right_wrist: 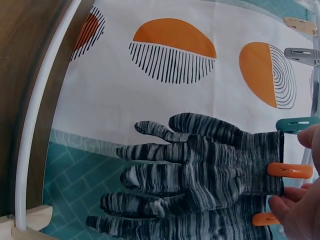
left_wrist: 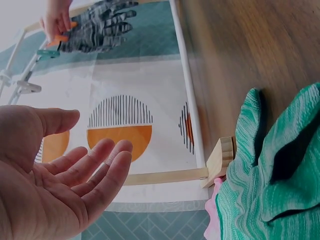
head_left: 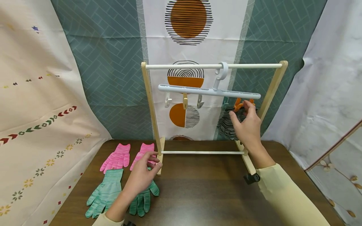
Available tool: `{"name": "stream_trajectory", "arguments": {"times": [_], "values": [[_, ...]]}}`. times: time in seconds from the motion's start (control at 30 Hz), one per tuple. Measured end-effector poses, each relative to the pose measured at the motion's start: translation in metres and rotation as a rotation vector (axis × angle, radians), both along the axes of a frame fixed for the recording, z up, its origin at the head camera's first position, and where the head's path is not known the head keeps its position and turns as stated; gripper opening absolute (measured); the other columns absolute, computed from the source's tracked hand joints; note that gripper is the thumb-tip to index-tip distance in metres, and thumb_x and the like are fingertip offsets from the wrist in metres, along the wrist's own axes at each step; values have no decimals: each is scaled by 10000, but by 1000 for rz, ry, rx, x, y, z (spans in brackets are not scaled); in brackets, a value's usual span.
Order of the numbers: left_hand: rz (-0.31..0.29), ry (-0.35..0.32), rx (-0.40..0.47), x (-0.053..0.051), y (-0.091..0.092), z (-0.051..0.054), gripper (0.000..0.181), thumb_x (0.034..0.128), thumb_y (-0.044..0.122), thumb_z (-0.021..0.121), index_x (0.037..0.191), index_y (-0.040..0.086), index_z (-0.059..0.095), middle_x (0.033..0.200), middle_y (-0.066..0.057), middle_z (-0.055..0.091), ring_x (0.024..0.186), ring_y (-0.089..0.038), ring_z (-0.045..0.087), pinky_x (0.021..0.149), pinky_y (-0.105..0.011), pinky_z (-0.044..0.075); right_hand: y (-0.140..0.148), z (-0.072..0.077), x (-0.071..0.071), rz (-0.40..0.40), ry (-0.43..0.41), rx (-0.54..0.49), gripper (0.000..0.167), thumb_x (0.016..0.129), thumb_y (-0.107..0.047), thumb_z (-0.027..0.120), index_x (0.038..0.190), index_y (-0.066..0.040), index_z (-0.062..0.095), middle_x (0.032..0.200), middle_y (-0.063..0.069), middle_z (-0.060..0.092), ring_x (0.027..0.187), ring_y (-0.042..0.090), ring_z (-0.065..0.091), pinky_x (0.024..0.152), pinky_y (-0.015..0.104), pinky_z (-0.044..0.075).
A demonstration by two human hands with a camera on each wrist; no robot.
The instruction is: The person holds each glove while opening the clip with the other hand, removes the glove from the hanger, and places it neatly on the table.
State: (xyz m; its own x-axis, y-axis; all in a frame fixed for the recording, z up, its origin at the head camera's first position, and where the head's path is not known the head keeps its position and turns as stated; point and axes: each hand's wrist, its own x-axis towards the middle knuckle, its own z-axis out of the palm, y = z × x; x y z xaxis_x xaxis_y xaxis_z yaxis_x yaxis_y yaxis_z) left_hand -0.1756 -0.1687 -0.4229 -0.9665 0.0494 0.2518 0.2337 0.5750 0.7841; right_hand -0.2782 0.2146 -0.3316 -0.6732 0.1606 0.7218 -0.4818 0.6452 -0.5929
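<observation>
Black-and-grey striped gloves hang from the white hanger, held by orange clips. My right hand is beside these clips, its thumb and fingers spread apart around one of them with a gap showing. In the right wrist view, the fingers of the right hand are near the glove cuffs; whether they touch is unclear. A teal clip is just above the cuffs. My left hand is held over the green gloves, near the rack's left foot, palm up and fingers loosely bent, holding nothing.
The hanger hooks over the top bar of a wooden rack. White, beige and grey clips hang on its left half. Pink gloves lie at the table's back left. Patterned cloths surround the brown table.
</observation>
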Motion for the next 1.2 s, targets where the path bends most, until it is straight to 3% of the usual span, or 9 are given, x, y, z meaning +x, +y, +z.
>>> {"name": "stream_trajectory", "arguments": {"times": [0.37,0.57,0.67,0.87,1.03,1.2], "values": [[-12,11,15,-1,5,2,462,972,134,791,1387,22,623,1086,-40,732,908,-174,685,682,-307,566,-4,3,0,3,-18,-91,555,1031,-245,719,1445,66,519,1318,256,655,1162,400,655,1014,530,515],[-25,2,33,-3,14,7,448,967,143,798,1373,47,634,1078,-36,731,904,-159,680,668,-296,569,-5,3,2,11,-45,-159,486,1034,-262,719,1404,28,596,1211,175,700,1025,241,688,892,235,526],[-40,12,50,-5,19,10,431,974,143,791,1369,67,636,1072,-25,733,905,-158,680,675,-311,577,-6,3,3,36,-66,-186,479,1038,-279,715,1394,25,615,1216,165,703,1009,177,676,869,152,509],[-83,56,70,-13,35,19,405,976,140,786,1353,98,646,1073,-3,735,920,-168,693,796,-368,576,-7,2,6,83,-99,-198,497,1053,-308,696,1409,28,617,1247,183,711,1008,113,655,855,169,507],[-124,95,87,-20,50,29,414,974,148,789,1360,105,644,1085,-16,745,903,-173,703,789,-367,571,-8,2,8,125,-96,-226,478,1064,-287,682,1403,43,618,1202,200,725,921,32,651,787,157,498],[-184,120,123,-27,65,37,418,981,133,780,1373,93,640,1117,-52,746,931,-196,716,792,-382,599,-8,3,12,130,-84,-245,433,1069,-267,677,1361,51,642,1150,206,737,834,55,637,717,161,474]]}}
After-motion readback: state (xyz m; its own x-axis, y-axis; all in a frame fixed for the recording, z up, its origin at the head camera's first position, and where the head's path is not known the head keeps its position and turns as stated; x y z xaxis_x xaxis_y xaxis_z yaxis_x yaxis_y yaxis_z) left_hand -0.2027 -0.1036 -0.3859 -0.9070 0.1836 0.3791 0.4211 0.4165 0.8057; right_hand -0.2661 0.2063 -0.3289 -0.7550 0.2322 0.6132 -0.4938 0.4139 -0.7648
